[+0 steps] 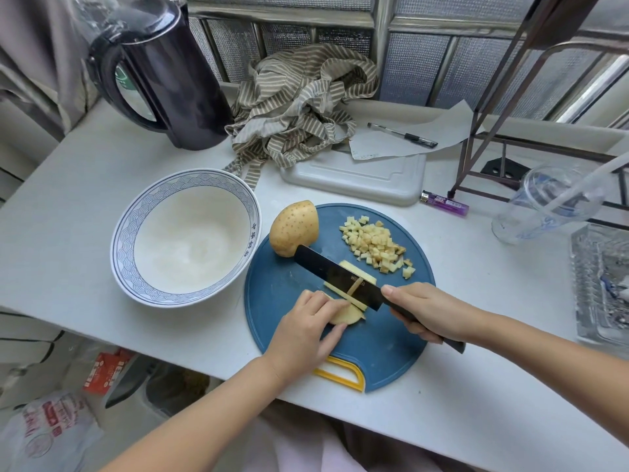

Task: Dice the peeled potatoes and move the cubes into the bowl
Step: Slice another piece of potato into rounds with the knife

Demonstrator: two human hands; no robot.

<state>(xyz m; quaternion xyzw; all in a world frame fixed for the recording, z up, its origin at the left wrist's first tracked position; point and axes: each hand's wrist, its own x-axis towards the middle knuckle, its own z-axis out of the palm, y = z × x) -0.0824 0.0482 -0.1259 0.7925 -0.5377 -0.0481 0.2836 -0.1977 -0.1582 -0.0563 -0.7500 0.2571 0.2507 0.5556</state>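
On the round blue cutting board (pixel 381 349) my left hand (pixel 306 328) pinches a small potato piece (pixel 347 315) against the board. My right hand (pixel 425 311) grips the handle of a black knife (pixel 340 277), its blade set across pale potato strips (pixel 354 269) beside that piece. A half potato (pixel 294 228) with skin on sits at the board's far left edge. A pile of several small potato cubes (pixel 374 243) lies at the board's far right. The white bowl (pixel 136 212) with a blue patterned rim stands left of the board and holds nothing.
A black kettle (pixel 163 73) stands at the back left, a striped cloth (pixel 299 103) behind the board. A white tray (pixel 354 178), paper and pen (pixel 403 135), a purple lighter (pixel 446 204), a plastic cup (pixel 544 206) and a glass dish (pixel 602 284) sit to the right.
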